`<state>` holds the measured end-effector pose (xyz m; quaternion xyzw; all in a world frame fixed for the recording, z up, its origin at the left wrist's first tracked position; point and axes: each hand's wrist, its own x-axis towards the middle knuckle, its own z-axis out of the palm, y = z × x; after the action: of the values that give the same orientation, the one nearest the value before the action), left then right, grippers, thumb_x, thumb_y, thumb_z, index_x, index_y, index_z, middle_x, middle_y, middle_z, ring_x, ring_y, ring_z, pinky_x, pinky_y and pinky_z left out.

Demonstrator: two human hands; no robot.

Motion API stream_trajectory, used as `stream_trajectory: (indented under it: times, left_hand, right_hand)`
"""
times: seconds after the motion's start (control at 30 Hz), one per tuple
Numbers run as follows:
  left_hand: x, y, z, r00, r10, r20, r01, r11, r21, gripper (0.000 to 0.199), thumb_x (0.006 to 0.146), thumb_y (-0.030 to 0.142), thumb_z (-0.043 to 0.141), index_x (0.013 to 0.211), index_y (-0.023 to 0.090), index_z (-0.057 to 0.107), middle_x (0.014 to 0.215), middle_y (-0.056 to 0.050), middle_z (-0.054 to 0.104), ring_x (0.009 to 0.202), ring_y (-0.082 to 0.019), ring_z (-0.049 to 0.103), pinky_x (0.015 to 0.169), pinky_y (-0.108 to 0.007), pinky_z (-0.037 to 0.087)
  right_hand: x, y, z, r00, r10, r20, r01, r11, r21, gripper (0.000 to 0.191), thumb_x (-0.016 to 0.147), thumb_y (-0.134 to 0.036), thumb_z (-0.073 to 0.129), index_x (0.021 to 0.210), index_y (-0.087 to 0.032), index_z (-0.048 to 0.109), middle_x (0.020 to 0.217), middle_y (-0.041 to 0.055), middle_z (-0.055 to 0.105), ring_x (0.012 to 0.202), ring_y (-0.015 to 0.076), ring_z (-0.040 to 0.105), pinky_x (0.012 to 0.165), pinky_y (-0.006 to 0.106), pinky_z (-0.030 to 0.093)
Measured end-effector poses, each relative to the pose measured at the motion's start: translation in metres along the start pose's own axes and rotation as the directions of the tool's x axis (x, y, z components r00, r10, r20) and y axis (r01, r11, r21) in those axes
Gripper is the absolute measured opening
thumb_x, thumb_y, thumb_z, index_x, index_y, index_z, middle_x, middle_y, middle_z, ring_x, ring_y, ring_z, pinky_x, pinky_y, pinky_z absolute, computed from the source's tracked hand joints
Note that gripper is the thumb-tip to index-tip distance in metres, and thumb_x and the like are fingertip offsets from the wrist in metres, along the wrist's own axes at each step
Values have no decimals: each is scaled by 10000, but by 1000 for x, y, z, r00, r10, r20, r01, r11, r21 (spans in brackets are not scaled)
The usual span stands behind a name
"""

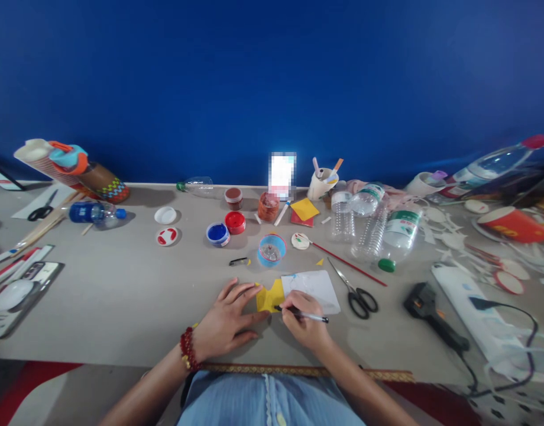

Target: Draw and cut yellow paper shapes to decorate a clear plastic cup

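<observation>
Blue garment lies nearest the camera. Hands apart: my left hand, fingers spread, steadies yellow paper on the counter; my right hand grips a pen. Marking appears underway; further strokes call for a steady sheet

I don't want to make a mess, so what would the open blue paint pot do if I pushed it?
The blue paint pot looks short and wide, so it would probably slide, not tip. Its lid is off, so a hard shove might slosh paint.
</observation>
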<state>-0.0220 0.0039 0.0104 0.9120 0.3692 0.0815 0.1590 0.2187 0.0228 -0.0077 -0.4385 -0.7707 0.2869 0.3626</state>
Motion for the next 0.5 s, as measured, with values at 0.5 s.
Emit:
stream_trajectory:
  times: [0.5]
  left_hand:
    - [0,0,1,1000,2,-11,-2,1000,-1,497,885,408,585,1367,399,467,1543,-53,292,1365,-309,309,1131,-587,176]
  right_hand:
    - [-2,2,2,1000,14,-4,-14,1000,-4,143,764,-129,483,658,-215,522,574,-15,546,554,152,504,548,263,358]
